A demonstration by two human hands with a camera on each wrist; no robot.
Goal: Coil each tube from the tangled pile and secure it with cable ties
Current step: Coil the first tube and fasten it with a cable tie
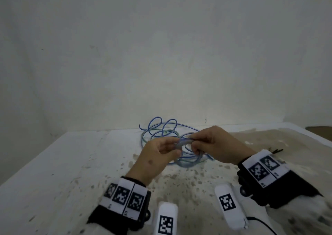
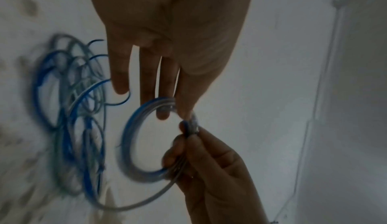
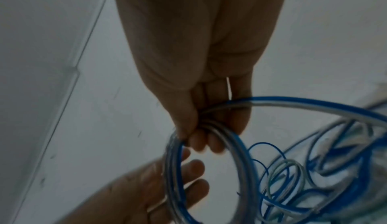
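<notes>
A small coil of blue and clear tube hangs in the air between both hands, above the table. My left hand pinches its left side between thumb and fingers. Gripping the other side is my right hand, thumb and curled fingers closed round the bundled loops. From the coil a loose length trails down to the tangled pile of blue and pale tubes, which lies on the table just behind the hands.
The white table is stained brown across its middle and right. A bare wall stands close behind the pile. A few thin dark pieces lie on the table to the right of my right wrist. The table's right edge runs diagonally at far right.
</notes>
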